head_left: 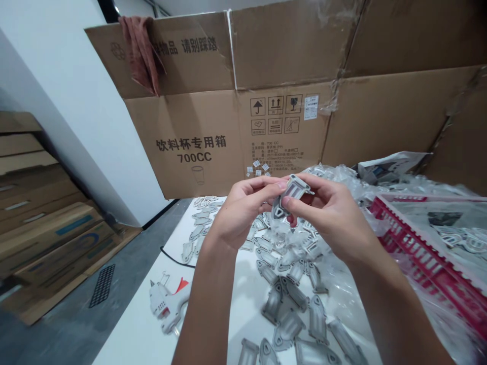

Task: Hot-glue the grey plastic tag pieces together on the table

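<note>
Both hands hold one small grey flat part point(294, 188) with a pale outlined edge, raised above the white table. My left hand point(247, 208) pinches its left side between thumb and fingers. Around its right side close the fingers of my right hand point(327, 208), the thumb pressing on its face. A small reddish bit shows just below the part; I cannot make out what it is. Beneath the hands lie several similar grey parts point(289, 327), loosely heaped. More of them sit in rows point(201, 221) at the table's far left.
A white glue gun point(159, 299) with a red piece lies left of my forearm, near a black cable point(175, 257). At right stands a magenta plastic crate point(418, 248) beside clear plastic bags point(342, 177). Cardboard point(198, 116) walls the table's back, a brown cloth point(140, 53) over it.
</note>
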`<action>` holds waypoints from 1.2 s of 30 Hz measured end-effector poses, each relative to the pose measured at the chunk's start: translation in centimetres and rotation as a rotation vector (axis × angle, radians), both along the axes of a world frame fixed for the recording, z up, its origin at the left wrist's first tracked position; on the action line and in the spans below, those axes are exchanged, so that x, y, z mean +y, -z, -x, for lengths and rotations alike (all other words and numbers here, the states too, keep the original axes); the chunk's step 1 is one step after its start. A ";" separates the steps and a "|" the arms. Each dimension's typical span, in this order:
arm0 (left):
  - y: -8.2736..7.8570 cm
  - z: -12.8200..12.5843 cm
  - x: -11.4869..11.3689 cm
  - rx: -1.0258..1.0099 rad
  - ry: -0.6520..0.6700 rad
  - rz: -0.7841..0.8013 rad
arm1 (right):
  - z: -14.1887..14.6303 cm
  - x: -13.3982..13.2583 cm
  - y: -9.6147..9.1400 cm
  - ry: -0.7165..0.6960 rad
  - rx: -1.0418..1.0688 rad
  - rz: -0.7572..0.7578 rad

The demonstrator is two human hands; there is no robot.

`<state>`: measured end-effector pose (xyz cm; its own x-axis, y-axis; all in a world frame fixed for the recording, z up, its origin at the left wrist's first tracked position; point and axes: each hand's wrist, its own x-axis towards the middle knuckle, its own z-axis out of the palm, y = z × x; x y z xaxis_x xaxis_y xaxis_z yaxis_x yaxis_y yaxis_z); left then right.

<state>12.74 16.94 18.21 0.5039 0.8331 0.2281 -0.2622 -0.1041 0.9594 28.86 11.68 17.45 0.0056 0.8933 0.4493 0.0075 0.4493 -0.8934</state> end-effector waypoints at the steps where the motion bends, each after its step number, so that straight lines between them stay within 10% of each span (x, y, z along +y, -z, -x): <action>1: 0.0 0.0 0.0 0.005 -0.002 0.001 | 0.0 0.0 0.0 -0.002 0.001 0.001; 36: 0.2 0.2 0.5 0.011 -0.046 -0.017 | -1.2 0.6 0.0 0.016 0.025 0.044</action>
<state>12.51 17.47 18.04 0.4676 0.8514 0.2376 -0.2467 -0.1324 0.9600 30.06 12.29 17.43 0.0302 0.9119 0.4094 -0.0080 0.4098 -0.9121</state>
